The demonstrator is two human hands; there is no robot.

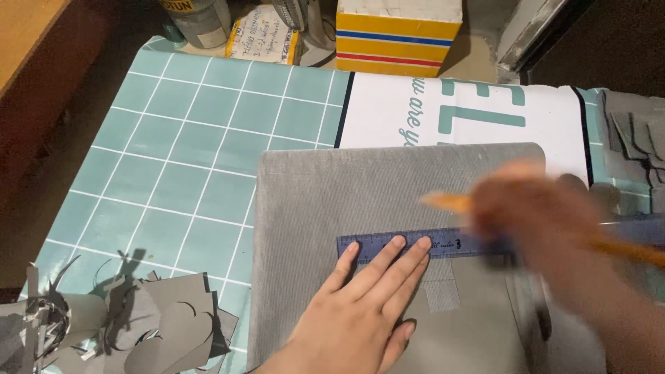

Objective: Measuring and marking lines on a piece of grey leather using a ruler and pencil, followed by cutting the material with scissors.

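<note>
Left fingers (398,253): extended flat, close together, tips pressing the ruler (415,245).
Left hand (364,305): palm on grey sheet (332,201).
Right hand (547,215): blurred, gripping an orange pencil (450,202); finger spread cannot be told.
Ruler: lies across the sheet, on the teal mat (173,152).

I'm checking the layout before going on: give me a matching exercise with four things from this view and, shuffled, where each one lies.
Things:
1. ruler
2. grey paper scraps
3. yellow striped box
4. pencil

Places:
A. top of the view, beyond the mat
B. pinned under the left hand's fingertips on the grey sheet
C. in the blurred right hand
D. piled at the lower left on the teal grid mat

Pairs: 1-B, 2-D, 3-A, 4-C
</note>
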